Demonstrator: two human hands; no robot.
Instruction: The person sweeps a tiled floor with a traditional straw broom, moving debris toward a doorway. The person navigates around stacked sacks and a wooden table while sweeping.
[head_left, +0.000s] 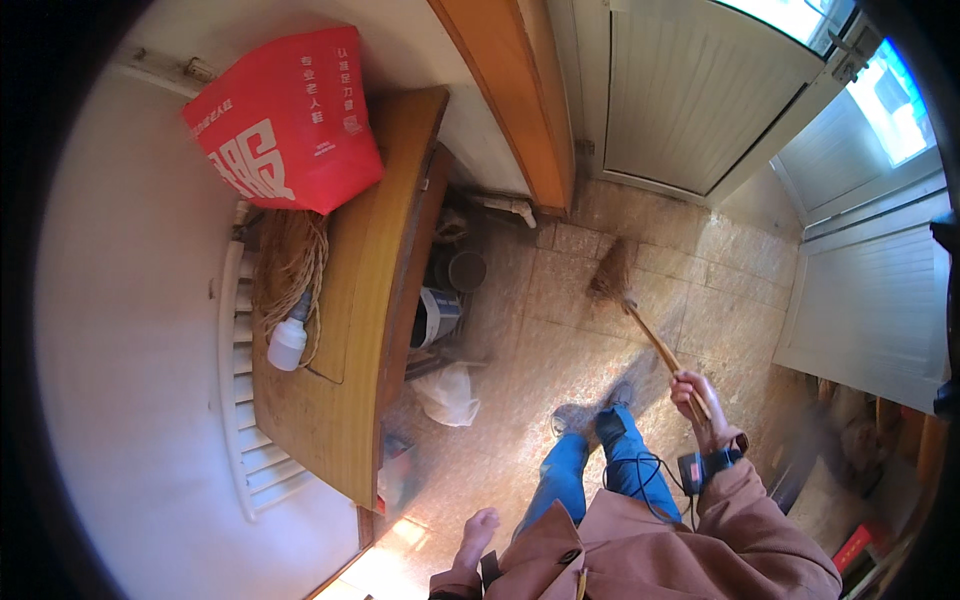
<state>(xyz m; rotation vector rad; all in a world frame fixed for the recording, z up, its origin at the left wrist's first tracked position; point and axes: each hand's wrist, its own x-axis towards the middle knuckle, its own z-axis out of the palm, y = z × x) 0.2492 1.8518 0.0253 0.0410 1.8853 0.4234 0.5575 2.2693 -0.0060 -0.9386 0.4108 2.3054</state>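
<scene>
My right hand (694, 395) grips the wooden handle (656, 341) of a short straw broom. Its bristle head (613, 271) rests on the tiled floor ahead of me, pointing toward the door. My left hand (480, 525) hangs low beside my coat with its fingers curled in and nothing visible in it. Below the right hand, a small dark device (691, 472) is strapped at the wrist, and a black cable (637, 472) loops from it across my jeans.
To the left stands a wooden table (315, 442) with a red bag (292, 127), bundled cord (300, 255) and a white plastic bottle (287, 345). A white plastic bag (448, 394) and a dark round container (466, 271) sit beside and under it. A panelled door (690, 97) stands ahead.
</scene>
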